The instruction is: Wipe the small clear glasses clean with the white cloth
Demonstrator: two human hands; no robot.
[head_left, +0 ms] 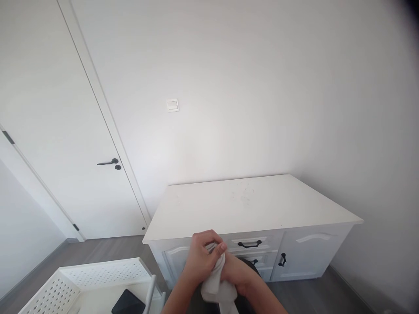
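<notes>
My left hand (200,257) and my right hand (238,270) meet low in the view, in front of a white cabinet (248,205). Both are closed on a small piece of white cloth (218,283), possibly a sock. The left fingers pinch its top edge, and the right hand grips it from the side. The cloth hangs down between my wrists. My forearms run off the bottom edge.
The cabinet has drawers with black handles (249,244) and a door knob (282,259). A white perforated cart (94,279) at lower left carries a dark phone (128,302). A white door with a black lever handle (109,163) stands left. A wall switch (172,105) sits above.
</notes>
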